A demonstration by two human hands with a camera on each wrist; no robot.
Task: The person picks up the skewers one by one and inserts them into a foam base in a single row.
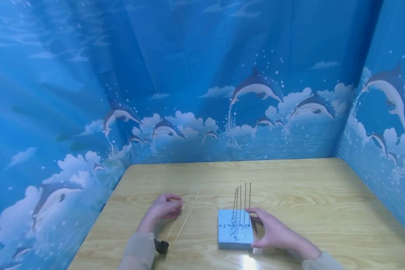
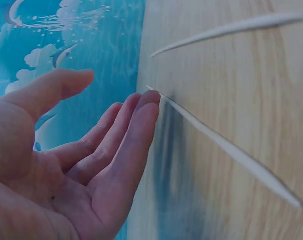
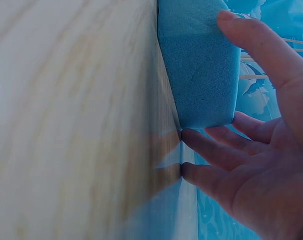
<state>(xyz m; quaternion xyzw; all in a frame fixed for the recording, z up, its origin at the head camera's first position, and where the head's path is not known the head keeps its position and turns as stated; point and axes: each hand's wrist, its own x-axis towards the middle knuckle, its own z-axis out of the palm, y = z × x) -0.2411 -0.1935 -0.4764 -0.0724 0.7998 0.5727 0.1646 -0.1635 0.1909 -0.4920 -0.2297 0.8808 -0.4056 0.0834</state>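
A blue foam block [image 1: 227, 234] lies on the table, its top dotted with many small dark holes or marks. Several thin sticks [image 1: 240, 202] stand upright in it. My right hand [image 1: 273, 228] grips the block's right side, thumb at the front corner and fingers at the back; the right wrist view shows the thumb tip on the foam block [image 3: 201, 70]. Two thin pale sticks [image 1: 188, 215] lie loose on the table to the left. Beside them is my left hand [image 1: 165, 208], thumb apart, with fingertips close to the tip of one stick [image 2: 231, 150]; contact is unclear.
The wood-grain table [image 1: 290, 183] is walled on the left, back and right by blue curtains [image 1: 189, 93] printed with dolphins. A small black device [image 1: 162, 246] sits at my left wrist. A small white object [image 1: 257, 250] shows below the right thumb.
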